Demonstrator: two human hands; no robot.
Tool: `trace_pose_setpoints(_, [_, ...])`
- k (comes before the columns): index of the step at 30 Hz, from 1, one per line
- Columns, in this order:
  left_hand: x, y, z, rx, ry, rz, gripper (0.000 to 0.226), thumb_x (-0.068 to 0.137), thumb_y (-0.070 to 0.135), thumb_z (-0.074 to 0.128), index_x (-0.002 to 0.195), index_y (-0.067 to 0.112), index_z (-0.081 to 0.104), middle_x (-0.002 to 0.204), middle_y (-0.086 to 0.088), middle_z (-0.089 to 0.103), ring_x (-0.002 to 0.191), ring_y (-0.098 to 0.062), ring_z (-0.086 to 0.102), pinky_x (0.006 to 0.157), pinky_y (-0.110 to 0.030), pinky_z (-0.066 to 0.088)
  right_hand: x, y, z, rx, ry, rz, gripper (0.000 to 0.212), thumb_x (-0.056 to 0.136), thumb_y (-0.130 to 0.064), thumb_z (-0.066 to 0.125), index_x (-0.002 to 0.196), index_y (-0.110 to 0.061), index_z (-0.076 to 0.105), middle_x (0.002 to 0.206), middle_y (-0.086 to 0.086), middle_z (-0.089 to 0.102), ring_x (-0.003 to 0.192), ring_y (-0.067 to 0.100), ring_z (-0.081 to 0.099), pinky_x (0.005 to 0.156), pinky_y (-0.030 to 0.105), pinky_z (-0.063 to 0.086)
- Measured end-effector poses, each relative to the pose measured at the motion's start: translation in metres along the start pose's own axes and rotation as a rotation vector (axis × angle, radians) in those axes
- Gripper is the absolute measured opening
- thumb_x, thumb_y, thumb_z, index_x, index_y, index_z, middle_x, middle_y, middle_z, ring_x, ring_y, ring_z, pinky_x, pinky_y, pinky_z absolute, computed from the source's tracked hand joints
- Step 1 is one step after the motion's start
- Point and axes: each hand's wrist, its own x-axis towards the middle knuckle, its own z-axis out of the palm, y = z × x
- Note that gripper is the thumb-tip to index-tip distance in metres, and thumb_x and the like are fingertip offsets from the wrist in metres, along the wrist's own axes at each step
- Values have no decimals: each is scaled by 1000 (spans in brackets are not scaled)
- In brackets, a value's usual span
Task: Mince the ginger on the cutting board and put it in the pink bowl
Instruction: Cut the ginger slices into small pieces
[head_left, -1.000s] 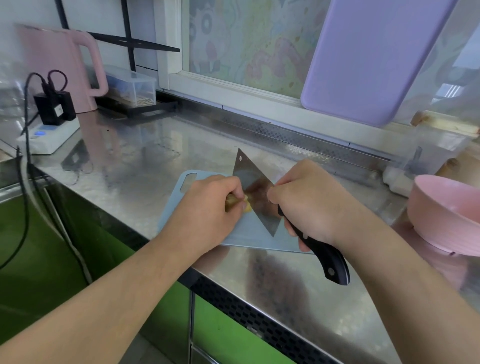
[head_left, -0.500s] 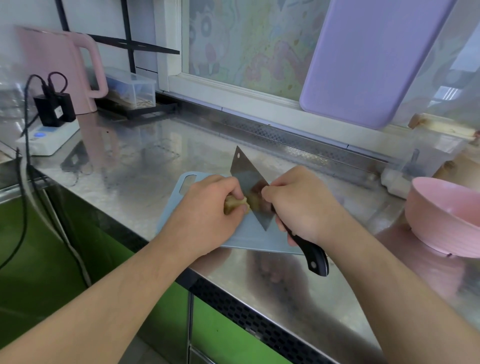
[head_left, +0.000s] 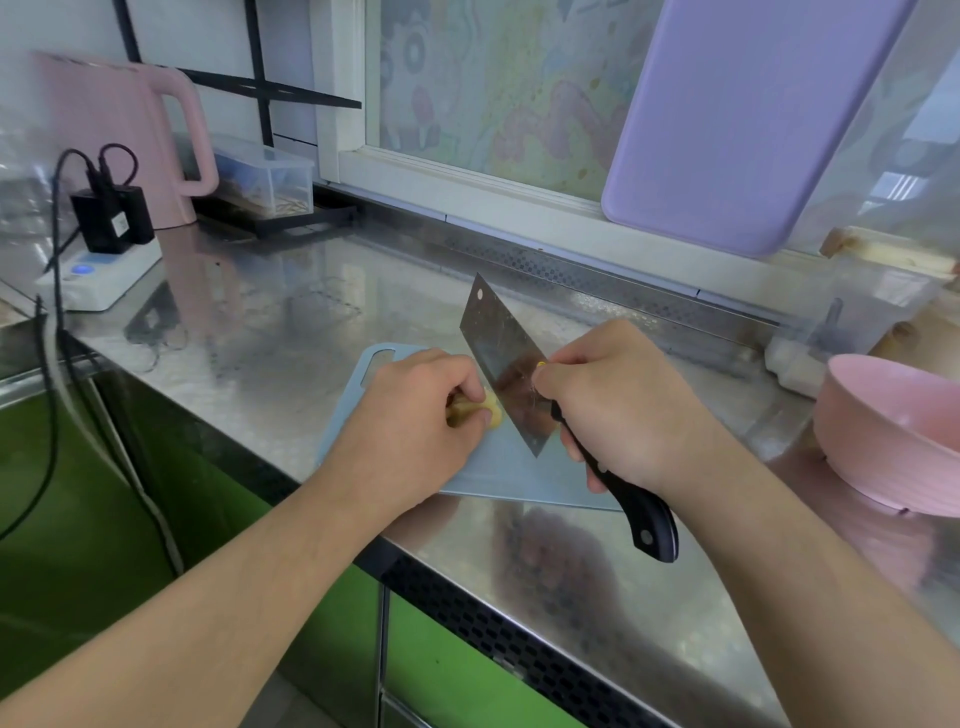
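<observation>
A pale yellow piece of ginger (head_left: 475, 409) lies on the light blue cutting board (head_left: 511, 475) near the counter's front edge. My left hand (head_left: 415, 426) pinches the ginger and covers most of it. My right hand (head_left: 618, 410) grips the black handle of a cleaver (head_left: 504, 369), thumb and forefinger against the blade. The blade stands on edge right beside the ginger, its tip pointing away from me. The pink bowl (head_left: 893, 431) sits on the counter at the far right, apart from the board.
The steel counter (head_left: 291, 322) carries a pink kettle (head_left: 130, 135) and a power strip (head_left: 98, 275) with black cables at the left. A clear box (head_left: 270, 176) stands behind. A purple board (head_left: 753, 119) leans on the window. Clear containers (head_left: 857, 322) sit behind the bowl.
The cleaver has shifted slightly left and back along the ginger, rising and coming down again. My left hand has kept its hold on the ginger and barely moved.
</observation>
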Motion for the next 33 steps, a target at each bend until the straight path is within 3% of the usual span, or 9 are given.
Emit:
trace_pose_setpoints(6, [0,0,1,-10,8,11,17,84,23,82,79,25,66,81,11,62,83,-11,62,79,-40,56,-2,-1,-1,0,-17,-6,22,87,-7,52,73,10,49,54,29,52,29,28,45,45,39,43])
trace_pose_setpoints(11, [1,0,2,-16,9,6,18,84,22,82,78,26,65,83,13,61,83,-11,62,79,-40,56,-2,-2,3,-34,-23,23,23,85,-9,54,62,-7,52,55,22,53,28,26,44,44,38,49])
trace_pose_setpoints(16, [2,-2,2,-17,6,-4,18,83,25,83,79,28,66,85,11,64,85,-13,63,80,-41,57,-5,-9,0,-189,-90,2,13,83,5,52,71,-1,51,63,24,56,34,36,54,46,45,55])
trace_pose_setpoints(20, [3,-2,2,-25,4,-11,17,82,26,83,79,29,67,85,11,66,86,-13,64,81,-41,57,-4,-12,0,-235,-91,-9,12,88,-1,54,76,-3,52,60,21,57,39,29,54,49,38,53])
trace_pose_setpoints(22, [3,-1,2,-34,1,-14,18,82,26,84,79,28,67,85,10,66,85,-13,65,80,-42,58,-1,-10,4,-205,-97,18,8,86,2,53,79,-2,53,62,24,57,35,29,51,46,40,51])
trace_pose_setpoints(25, [2,-1,0,-44,-5,-32,18,82,28,85,79,29,67,86,10,67,84,-14,66,80,-41,58,4,-5,15,-150,-39,13,12,86,-5,53,74,-8,51,60,19,55,34,24,47,45,31,47])
trace_pose_setpoints(30, [2,2,-1,-32,-24,-46,18,85,29,82,80,30,65,87,12,66,85,-10,65,83,-39,58,5,2,16,-30,-6,-1,22,87,-9,51,66,-8,47,57,20,50,27,24,46,38,28,42])
trace_pose_setpoints(33, [1,2,-1,-32,-22,-66,15,86,29,80,81,30,66,88,12,67,88,-9,65,84,-38,57,3,4,10,-3,23,4,16,88,-15,53,74,-7,52,58,17,56,26,24,47,39,32,46])
